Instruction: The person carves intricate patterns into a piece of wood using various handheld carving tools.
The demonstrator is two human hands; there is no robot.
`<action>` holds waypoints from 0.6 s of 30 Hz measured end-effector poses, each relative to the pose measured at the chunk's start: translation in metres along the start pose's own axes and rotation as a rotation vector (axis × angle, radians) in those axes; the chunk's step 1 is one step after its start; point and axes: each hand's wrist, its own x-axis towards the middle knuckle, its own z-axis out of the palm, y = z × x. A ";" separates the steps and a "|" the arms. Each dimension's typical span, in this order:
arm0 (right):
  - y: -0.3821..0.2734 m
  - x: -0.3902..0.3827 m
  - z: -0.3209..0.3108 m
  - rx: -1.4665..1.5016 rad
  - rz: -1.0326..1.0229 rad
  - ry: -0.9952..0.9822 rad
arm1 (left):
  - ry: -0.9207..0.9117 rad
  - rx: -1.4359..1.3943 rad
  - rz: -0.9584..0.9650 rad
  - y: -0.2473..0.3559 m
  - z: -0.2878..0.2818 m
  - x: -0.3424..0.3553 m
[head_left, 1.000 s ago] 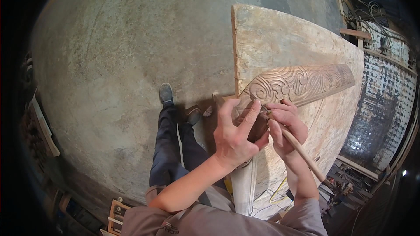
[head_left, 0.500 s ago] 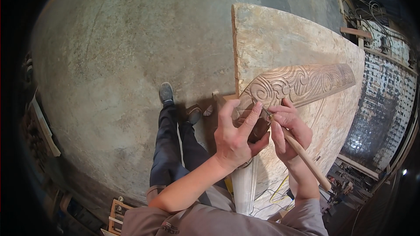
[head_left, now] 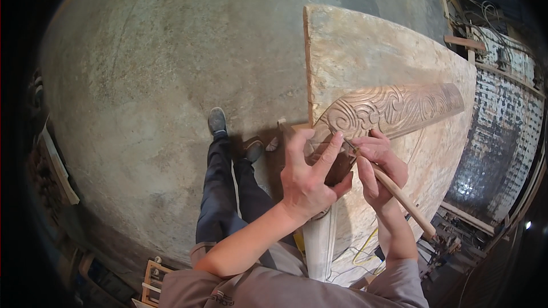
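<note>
A long carved wooden piece with swirling relief lies across a pale worn board. My right hand grips a wooden-handled chisel, its metal tip set on the near end of the carving. My left hand rests on that same end, fingers spread, index finger pointing along the blade and steadying it. The near end of the carving is partly hidden under both hands.
Bare concrete floor spreads to the left. My legs and shoes stand beside the board's left edge. A wooden frame sits at the lower left. Cluttered shelving and a tiled wall fill the right side; yellow cable lies below the board.
My right hand and the chisel have shifted slightly, the handle swinging a little lower and to the right. My left hand stays on the carving.
</note>
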 end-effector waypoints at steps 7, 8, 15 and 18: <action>-0.006 0.005 0.001 0.034 0.010 0.006 | -0.003 -0.026 -0.007 -0.002 0.001 -0.001; -0.003 0.005 0.000 0.050 0.011 -0.003 | -0.004 -0.027 -0.008 -0.001 0.001 -0.001; 0.002 0.000 0.001 0.211 0.196 0.004 | -0.011 -0.022 -0.042 0.003 0.000 0.001; 0.011 -0.002 -0.002 0.168 0.029 -0.004 | -0.015 -0.020 -0.032 0.003 -0.001 0.003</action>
